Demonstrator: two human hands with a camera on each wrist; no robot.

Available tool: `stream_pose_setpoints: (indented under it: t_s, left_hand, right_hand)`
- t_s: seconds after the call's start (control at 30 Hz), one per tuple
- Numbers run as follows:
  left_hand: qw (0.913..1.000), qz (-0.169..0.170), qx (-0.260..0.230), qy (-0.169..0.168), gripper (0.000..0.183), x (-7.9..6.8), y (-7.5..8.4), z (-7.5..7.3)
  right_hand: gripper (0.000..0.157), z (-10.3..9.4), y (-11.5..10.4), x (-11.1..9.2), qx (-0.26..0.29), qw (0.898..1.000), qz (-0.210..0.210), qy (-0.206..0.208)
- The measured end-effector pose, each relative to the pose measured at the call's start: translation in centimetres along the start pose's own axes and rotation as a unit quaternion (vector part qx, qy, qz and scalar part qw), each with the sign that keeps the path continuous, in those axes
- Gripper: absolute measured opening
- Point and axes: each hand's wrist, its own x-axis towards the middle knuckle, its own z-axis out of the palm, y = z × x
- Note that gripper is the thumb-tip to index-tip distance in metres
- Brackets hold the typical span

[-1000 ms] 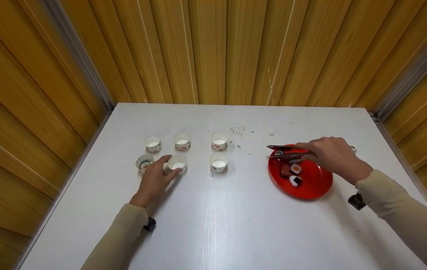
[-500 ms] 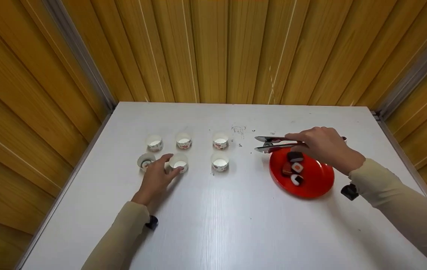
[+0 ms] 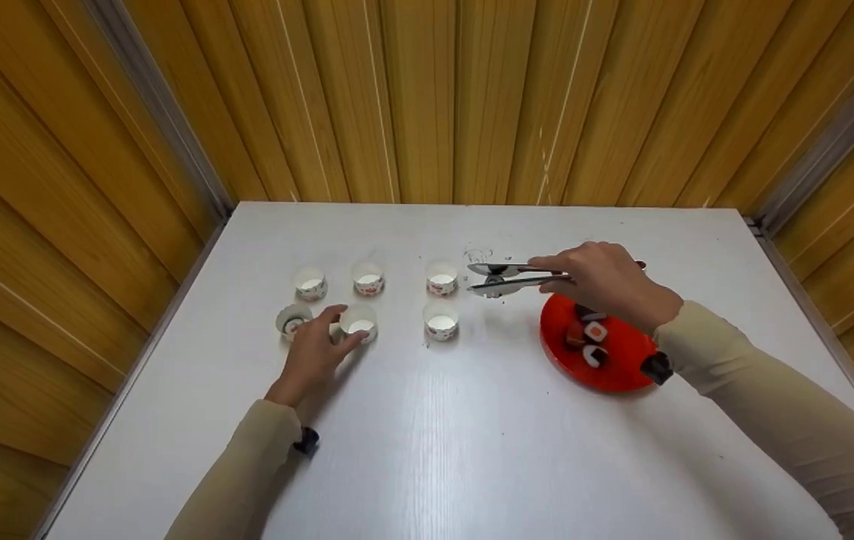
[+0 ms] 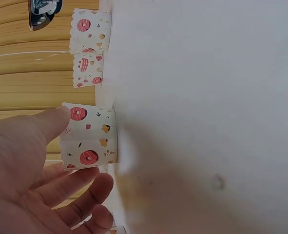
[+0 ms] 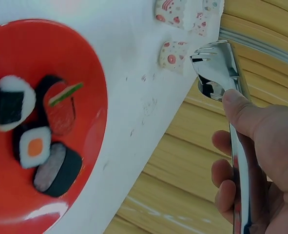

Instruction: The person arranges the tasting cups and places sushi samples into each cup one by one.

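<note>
My left hand (image 3: pixel 313 350) holds a white paper baking cup (image 4: pixel 89 136) printed with red doughnuts, thumb on one side and fingers on the other. To its left, another baking cup (image 3: pixel 294 321) has a small round sushi roll inside. My right hand (image 3: pixel 605 281) grips metal tongs (image 3: pixel 520 284), which point left above the table. Between the tong heads is a small dark-and-white sushi piece, mostly hidden by metal in the right wrist view. Several toy-like sushi pieces lie on the red plate (image 5: pixel 87 63), among them a square roll (image 5: pixel 35 147) with an orange centre and a rice ball (image 5: pixel 17 102).
Two baking cups stand on the right of the group, a front one (image 3: pixel 441 324) and a back one (image 3: pixel 441 280), close to the tong tips. Two more, a middle cup (image 3: pixel 368 280) and a left cup (image 3: pixel 310 284), make up the back row. Wooden panelling (image 3: pixel 427 105) surrounds the white table.
My right hand has lifted the tongs with the sushi piece off the red plate and moved left toward the cups. My left hand stays at its cup.
</note>
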Motion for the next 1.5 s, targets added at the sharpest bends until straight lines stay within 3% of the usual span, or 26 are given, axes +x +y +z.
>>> stream_pose_setpoints:
  t_s: [0.5,0.8,1.0,1.23,1.5]
  left_hand:
    - [0.9997,0.019,-0.015,0.005,0.062,0.2,0.2,0.3]
    - [0.9999,-0.009,-0.013,-0.001,0.062,0.6,0.3,0.4]
    - [0.9997,-0.012,-0.017,-0.008,0.061,1.0,0.4,0.5]
    - [0.9997,-0.014,-0.019,-0.002,0.059,1.0,0.5,0.7]
    - [0.9997,0.002,-0.023,0.011,0.055,0.9,0.3,0.6]
  right_hand:
    - [0.041,2.0,-3.3,4.2,0.046,0.999,-0.010,-0.007]
    - [0.038,3.6,-5.6,6.9,0.081,0.996,-0.026,-0.015]
    - [0.036,4.7,-7.2,8.6,0.073,0.996,-0.044,-0.006]
    - [0.036,6.1,-8.7,9.8,0.080,0.995,-0.055,-0.010]
    - [0.035,7.5,-9.9,10.9,0.100,0.992,-0.080,0.013]
